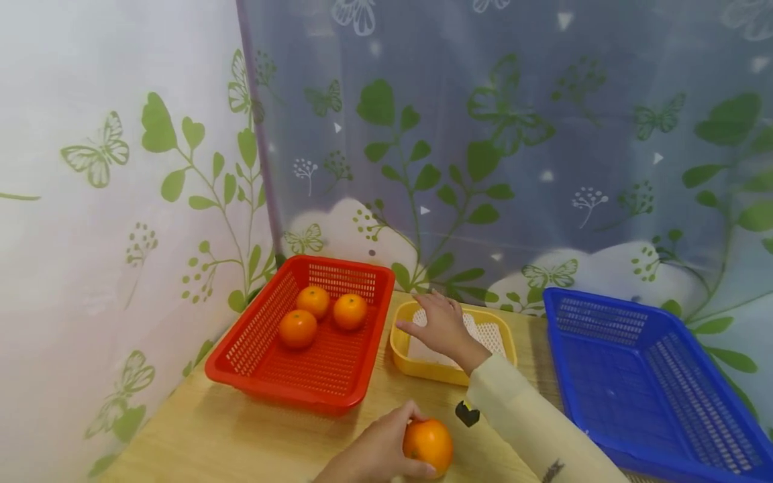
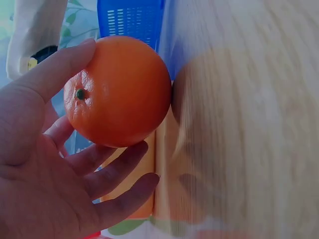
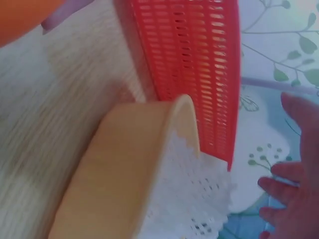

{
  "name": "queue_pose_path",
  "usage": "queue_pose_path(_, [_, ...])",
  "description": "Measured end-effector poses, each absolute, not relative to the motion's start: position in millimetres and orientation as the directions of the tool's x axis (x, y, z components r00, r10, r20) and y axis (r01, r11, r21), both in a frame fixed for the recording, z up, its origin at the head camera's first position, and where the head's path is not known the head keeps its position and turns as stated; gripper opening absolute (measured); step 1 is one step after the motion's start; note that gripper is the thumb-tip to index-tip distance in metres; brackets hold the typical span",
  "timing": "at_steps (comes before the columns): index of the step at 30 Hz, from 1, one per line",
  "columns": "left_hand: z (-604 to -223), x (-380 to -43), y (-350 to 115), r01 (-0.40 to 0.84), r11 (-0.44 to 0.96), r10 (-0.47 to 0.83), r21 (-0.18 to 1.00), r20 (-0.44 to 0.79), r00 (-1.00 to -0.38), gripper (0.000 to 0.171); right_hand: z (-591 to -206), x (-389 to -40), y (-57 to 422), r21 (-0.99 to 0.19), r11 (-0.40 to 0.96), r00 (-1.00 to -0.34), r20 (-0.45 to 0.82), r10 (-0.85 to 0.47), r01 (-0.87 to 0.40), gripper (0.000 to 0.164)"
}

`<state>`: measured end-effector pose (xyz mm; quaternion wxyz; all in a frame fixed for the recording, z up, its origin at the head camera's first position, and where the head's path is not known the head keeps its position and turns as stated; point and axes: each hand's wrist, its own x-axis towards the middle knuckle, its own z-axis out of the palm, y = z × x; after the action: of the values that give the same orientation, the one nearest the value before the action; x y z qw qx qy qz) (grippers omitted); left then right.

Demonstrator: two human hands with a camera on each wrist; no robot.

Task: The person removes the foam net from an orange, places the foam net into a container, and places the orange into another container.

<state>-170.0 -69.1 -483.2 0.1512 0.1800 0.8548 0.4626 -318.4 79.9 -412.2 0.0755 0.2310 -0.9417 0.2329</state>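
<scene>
My left hand (image 1: 376, 444) holds an orange (image 1: 430, 447) low at the front of the table. In the left wrist view the thumb lies on one side of the orange (image 2: 124, 89) and the fingers reach round the other, with its green stem end towards the palm. My right hand (image 1: 445, 327), fingers apart and holding nothing, hovers over a yellow basket (image 1: 423, 368). White netted sheets (image 1: 490, 335) lie inside that basket, partly hidden by the hand and sleeve. The right wrist view shows the fingers (image 3: 284, 191) beyond the netting (image 3: 187, 194).
A red basket (image 1: 296, 397) with three oranges (image 1: 298, 329) stands at the left of the wooden table (image 1: 199, 436). At the right is a large blue basket (image 1: 628, 382). A patterned curtain (image 1: 423, 168) hangs close behind the baskets, and another sheet covers the left side.
</scene>
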Motion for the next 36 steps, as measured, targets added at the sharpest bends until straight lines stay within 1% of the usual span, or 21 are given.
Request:
queue_pose_path(5, [-486, -170, -69, 0.198, 0.481, 0.469, 0.854, -0.06, -0.881, 0.051, -419, -319, 71, -0.457, 0.731, -0.852, 0.139, -0.504, -0.507, 0.083])
queue_pose_path(9, [-487, -168, -68, 0.227, 0.498, 0.471, 0.837, -0.042, -0.881, 0.053, -424, -318, 65, -0.498, 0.696, -0.827, 0.083, -0.555, -0.517, 0.088])
queue_pose_path(14, [-486, -167, -65, 0.282, 0.577, 0.454, 0.766, -0.014, -0.891, 0.059, -428, -317, 60, -0.428, 0.71, -0.802, 0.062, -0.595, -0.559, 0.093])
queue_pose_path(18, [-484, -167, -65, 0.359, 0.636, 0.473, 0.683, 0.023, -0.881, 0.076, -427, -317, 55, -0.393, 0.718, -0.795, 0.055, -0.605, -0.574, 0.094])
queue_pose_path(21, [-480, -166, -71, 0.384, 0.637, 0.512, 0.668, 0.005, -0.859, 0.082, -424, -315, 51, -0.392, 0.721, -0.794, 0.043, -0.607, -0.572, 0.094])
queue_pose_path(23, [-475, -165, -78, 0.369, 0.623, 0.539, 0.69, -0.036, -0.842, 0.076, -422, -314, 49, -0.391, 0.725, -0.796, 0.032, -0.605, -0.567, 0.094])
queue_pose_path(25, [-468, -165, -85, 0.374, 0.589, 0.577, 0.716, -0.048, -0.816, 0.069, -421, -314, 48, -0.392, 0.728, -0.798, 0.026, -0.602, -0.563, 0.093])
queue_pose_path(28, [-455, -166, -99, 0.453, 0.505, 0.658, 0.735, 0.012, -0.753, 0.066, -419, -313, 46, -0.397, 0.728, -0.799, 0.022, -0.601, -0.559, 0.093])
queue_pose_path(30, [-443, -167, -110, 0.483, 0.435, 0.701, 0.76, 0.051, -0.712, 0.066, -418, -312, 45, -0.399, 0.729, -0.799, 0.014, -0.602, -0.556, 0.093])
queue_pose_path(32, [-428, -168, -120, 0.49, 0.386, 0.724, 0.782, 0.072, -0.686, 0.066, -417, -312, 44, -0.391, 0.735, -0.8, 0.004, -0.6, -0.554, 0.093])
queue_pose_path(34, [-411, -169, -130, 0.492, 0.357, 0.728, 0.794, 0.094, -0.679, 0.068, -415, -312, 43, -0.372, 0.745, -0.802, -0.003, -0.598, -0.554, 0.092])
queue_pose_path(36, [-395, -172, -141, 0.558, 0.357, 0.72, 0.749, 0.16, -0.675, 0.071, -413, -313, 41, -0.352, 0.752, -0.801, -0.011, -0.599, -0.557, 0.088])
